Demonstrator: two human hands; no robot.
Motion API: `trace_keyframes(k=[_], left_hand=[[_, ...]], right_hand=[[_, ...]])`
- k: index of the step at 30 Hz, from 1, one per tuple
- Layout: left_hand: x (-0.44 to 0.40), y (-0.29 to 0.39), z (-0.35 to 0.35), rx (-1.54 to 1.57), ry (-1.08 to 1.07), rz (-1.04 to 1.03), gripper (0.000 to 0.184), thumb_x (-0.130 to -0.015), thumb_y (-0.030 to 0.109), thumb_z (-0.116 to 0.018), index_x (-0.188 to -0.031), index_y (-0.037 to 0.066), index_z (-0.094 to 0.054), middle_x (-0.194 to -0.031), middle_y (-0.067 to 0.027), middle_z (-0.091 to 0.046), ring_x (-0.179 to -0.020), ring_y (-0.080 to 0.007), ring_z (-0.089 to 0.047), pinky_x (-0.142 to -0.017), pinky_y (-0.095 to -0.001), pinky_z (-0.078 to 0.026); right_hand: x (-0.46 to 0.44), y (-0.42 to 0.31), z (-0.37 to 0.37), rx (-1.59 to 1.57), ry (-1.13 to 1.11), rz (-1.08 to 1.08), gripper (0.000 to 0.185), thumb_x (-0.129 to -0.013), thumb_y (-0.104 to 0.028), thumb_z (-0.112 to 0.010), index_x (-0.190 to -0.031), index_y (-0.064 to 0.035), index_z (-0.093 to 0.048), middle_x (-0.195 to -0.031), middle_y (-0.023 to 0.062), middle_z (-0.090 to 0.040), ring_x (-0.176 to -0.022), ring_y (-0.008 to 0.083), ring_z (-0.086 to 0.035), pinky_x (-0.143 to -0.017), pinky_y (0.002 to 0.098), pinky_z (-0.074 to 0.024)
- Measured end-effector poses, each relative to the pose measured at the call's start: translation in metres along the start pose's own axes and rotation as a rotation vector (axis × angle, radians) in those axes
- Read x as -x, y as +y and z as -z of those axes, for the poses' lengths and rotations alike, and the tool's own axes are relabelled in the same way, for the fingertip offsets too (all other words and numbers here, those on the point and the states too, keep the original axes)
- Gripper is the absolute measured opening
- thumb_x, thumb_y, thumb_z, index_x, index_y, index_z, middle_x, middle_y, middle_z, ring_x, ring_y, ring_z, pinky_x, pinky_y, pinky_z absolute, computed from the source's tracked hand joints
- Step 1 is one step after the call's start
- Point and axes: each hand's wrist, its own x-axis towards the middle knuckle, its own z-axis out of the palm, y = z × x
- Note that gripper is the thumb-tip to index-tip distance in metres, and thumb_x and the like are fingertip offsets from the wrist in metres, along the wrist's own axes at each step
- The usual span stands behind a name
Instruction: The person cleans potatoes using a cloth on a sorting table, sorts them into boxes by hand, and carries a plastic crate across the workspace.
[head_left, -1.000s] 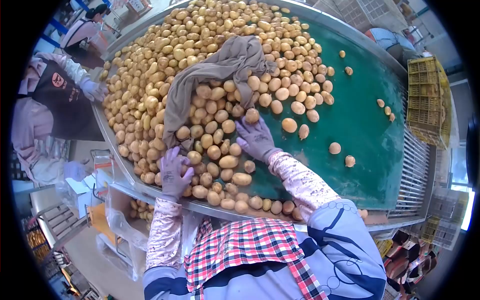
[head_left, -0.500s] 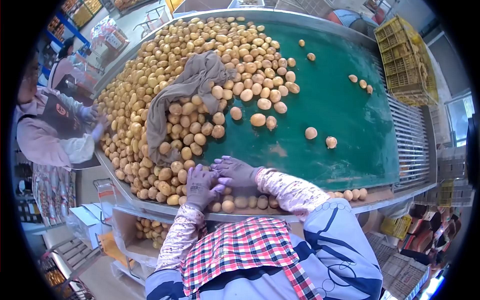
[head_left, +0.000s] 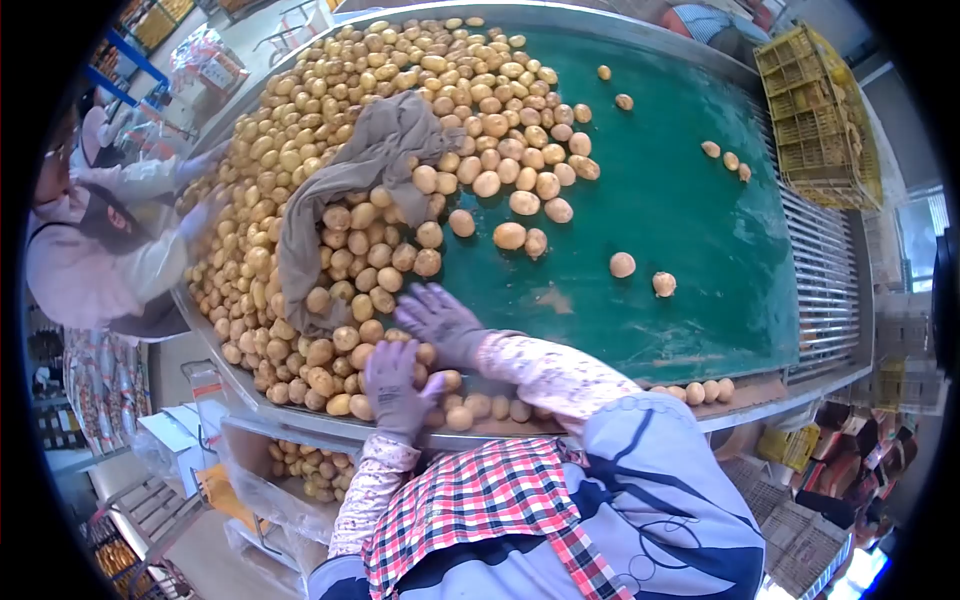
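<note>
A large pile of potatoes (head_left: 280,150) covers the left part of a green sorting surface (head_left: 690,230). Gloved in grey with purple fingertips, my left hand (head_left: 400,392) rests on potatoes at the near edge, its thumb held apart from the fingers. Just beyond it, my right hand (head_left: 442,325) reaches palm down with spread fingers against the pile's edge. Neither hand has a potato visibly gripped, though the palms are hidden. A row of potatoes (head_left: 478,405) lies along the near rim, partly under my right forearm. A crumpled grey-brown cloth (head_left: 340,185) lies over the pile.
A co-worker (head_left: 90,250) reaches into the pile from the left. Metal rollers (head_left: 825,270) and a yellow crate (head_left: 815,115) are at the right. Loose potatoes dot the green surface. Below the near edge, a lined box (head_left: 305,468) holds more potatoes.
My right hand has moved forward and left, away from the near rim, and its fingers have spread. My left hand has shifted only slightly. The co-worker's arms have stretched farther over the pile.
</note>
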Motion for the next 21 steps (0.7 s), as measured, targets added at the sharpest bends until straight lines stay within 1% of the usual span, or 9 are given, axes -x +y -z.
trace_keyframes(k=[3,5,6,10,12,13,14,16,21], left_hand=[[-0.002,-0.009,0.012,-0.074,-0.084,0.037,0.067,-0.071,0.039,-0.078,-0.127,0.009,-0.059,-0.129,-0.0157,-0.056,-0.131,-0.0377,-0.045,-0.114,-0.0523,-0.029],[-0.001,-0.013,0.007,-0.058,-0.052,0.030,0.062,-0.071,0.038,-0.078,-0.123,0.010,-0.062,-0.131,-0.0159,-0.055,-0.133,-0.0387,-0.043,-0.114,-0.0533,-0.028],[-0.001,-0.014,0.006,-0.076,-0.080,0.027,0.059,-0.071,0.036,-0.077,-0.122,0.012,-0.062,-0.130,-0.0160,-0.055,-0.133,-0.0382,-0.043,-0.114,-0.0525,-0.028],[0.000,-0.016,-0.004,-0.110,-0.084,0.032,0.036,-0.071,0.035,-0.076,-0.098,0.011,-0.073,-0.131,-0.0161,-0.056,-0.133,-0.0380,-0.043,-0.115,-0.0515,-0.028],[0.000,-0.015,-0.001,-0.096,-0.115,0.041,0.035,-0.072,0.035,-0.076,-0.097,0.011,-0.073,-0.133,-0.0170,-0.056,-0.135,-0.0370,-0.041,-0.116,-0.0509,-0.027],[0.000,-0.015,-0.001,-0.086,-0.125,0.047,0.034,-0.072,0.035,-0.076,-0.097,0.010,-0.073,-0.134,-0.0173,-0.055,-0.135,-0.0366,-0.041,-0.116,-0.0506,-0.026],[-0.001,-0.012,0.003,-0.085,-0.154,0.064,0.034,-0.073,0.034,-0.076,-0.097,0.010,-0.073,-0.134,-0.0176,-0.055,-0.135,-0.0362,-0.041,-0.117,-0.0500,-0.025],[0.000,-0.013,0.003,-0.092,-0.153,0.056,0.034,-0.073,0.035,-0.076,-0.097,0.010,-0.074,-0.134,-0.0180,-0.056,-0.135,-0.0363,-0.041,-0.117,-0.0498,-0.024],[0.000,-0.012,0.002,-0.102,-0.143,0.036,0.032,-0.073,0.033,-0.075,-0.095,0.010,-0.072,-0.132,-0.0186,-0.057,-0.134,-0.0371,-0.042,-0.116,-0.0501,-0.025]], right_hand=[[-0.020,-0.013,-0.036,-0.006,0.182,0.064,0.045,-0.093,-0.025,-0.048,-0.136,-0.0155,-0.054,-0.148,0.0081,-0.045,-0.143,0.0307,-0.032,-0.120,0.0459,-0.0182],[-0.009,-0.006,-0.043,-0.434,0.218,0.080,0.032,-0.087,-0.025,-0.056,-0.116,-0.0166,-0.064,-0.131,0.0044,-0.054,-0.130,0.0267,-0.044,-0.110,0.0447,-0.0318],[-0.006,-0.001,-0.045,-0.297,0.400,0.149,0.012,-0.079,-0.022,-0.063,-0.085,-0.0130,-0.069,-0.090,0.0088,-0.065,-0.089,0.0300,-0.064,-0.075,0.0412,-0.0512],[0.066,0.038,-0.006,0.019,0.295,0.248,0.009,-0.066,-0.019,-0.064,-0.072,-0.0129,-0.068,-0.071,0.0065,-0.060,-0.068,0.0284,-0.062,-0.059,0.0429,-0.0488],[0.102,0.058,0.020,0.245,0.212,0.017,0.003,-0.069,-0.016,-0.065,-0.070,-0.0153,-0.068,-0.071,0.0055,-0.061,-0.068,0.0278,-0.062,-0.056,0.0417,-0.0486],[0.123,0.073,0.038,0.270,0.092,-0.062,0.003,-0.074,-0.017,-0.067,-0.076,-0.0193,-0.069,-0.079,0.0037,-0.062,-0.076,0.0269,-0.063,-0.064,0.0407,-0.0495],[0.143,0.102,0.014,0.083,0.460,-0.097,0.006,-0.078,-0.021,-0.069,-0.084,-0.0218,-0.069,-0.089,0.0014,-0.063,-0.087,0.0260,-0.062,-0.074,0.0408,-0.0491],[0.182,0.131,0.007,0.073,0.551,-0.299,0.007,-0.080,-0.024,-0.065,-0.087,-0.0220,-0.066,-0.094,0.0007,-0.061,-0.097,0.0250,-0.059,-0.084,0.0418,-0.0458],[0.309,0.143,0.010,0.047,0.284,-0.677,0.016,-0.083,-0.015,-0.063,-0.098,-0.0199,-0.064,-0.104,0.0073,-0.058,-0.105,0.0283,-0.056,-0.086,0.0436,-0.0486]])
